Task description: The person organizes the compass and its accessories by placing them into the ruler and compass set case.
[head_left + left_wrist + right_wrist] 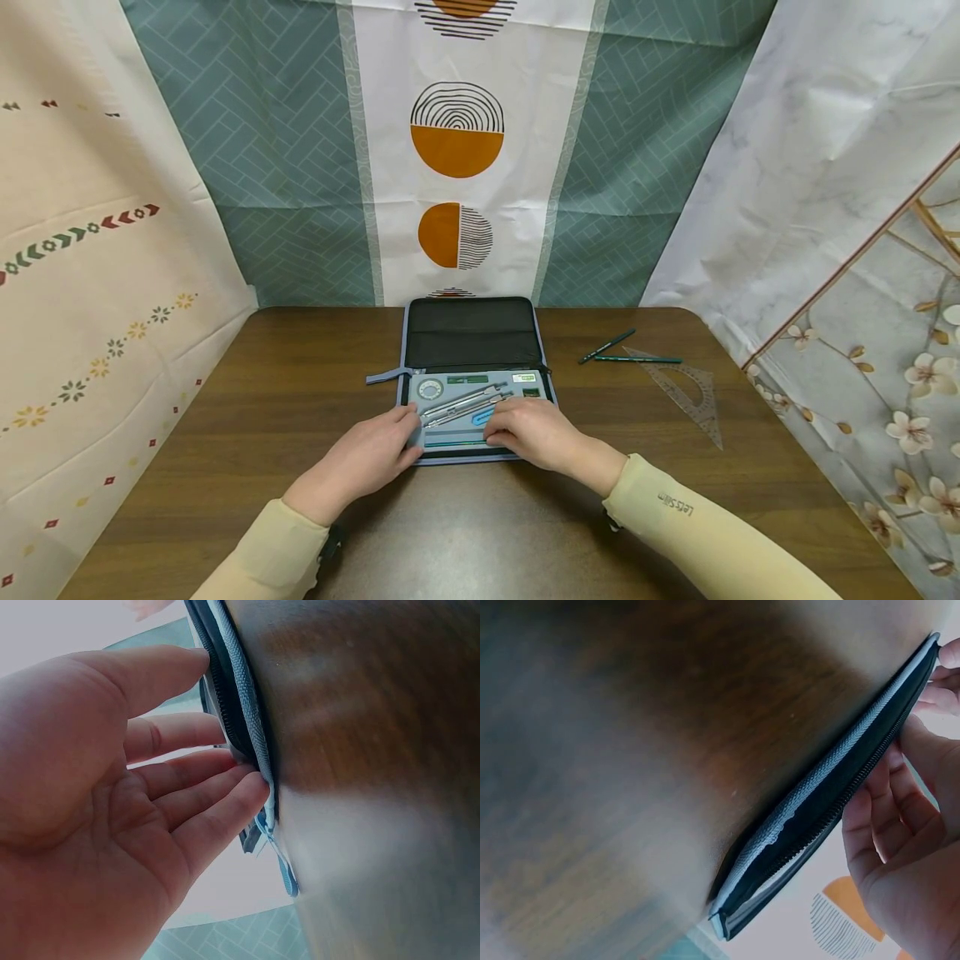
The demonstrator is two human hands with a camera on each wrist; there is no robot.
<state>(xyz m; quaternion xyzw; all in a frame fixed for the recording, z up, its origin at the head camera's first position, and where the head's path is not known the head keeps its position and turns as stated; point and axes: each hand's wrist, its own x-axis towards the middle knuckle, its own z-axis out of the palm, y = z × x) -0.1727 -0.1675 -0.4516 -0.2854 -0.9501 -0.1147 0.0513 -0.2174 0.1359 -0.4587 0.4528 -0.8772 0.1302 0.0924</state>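
Observation:
An unzipped case (474, 333) lies open on the table, its grey tray holding two metal compasses (463, 406), a round dial-like piece (430, 388), a light blue piece (482, 416) and a green pencil (453, 444). My left hand (369, 454) touches the case's left front corner; in the left wrist view the fingers of the left hand (150, 780) rest lightly bent along the zip edge (244, 697). Over the tray's right front part is my right hand (536, 433), fingers bent down; the right wrist view shows the right hand (907, 825) at the zip edge (840, 761). Its fingertips are partly hidden.
Right of the case, two dark green pencils (607, 346) lie crossing near a clear set square (686, 396). A strap (386, 377) sticks out from the case's left side. Patterned curtains (300, 167) hang behind the wooden table (300, 367).

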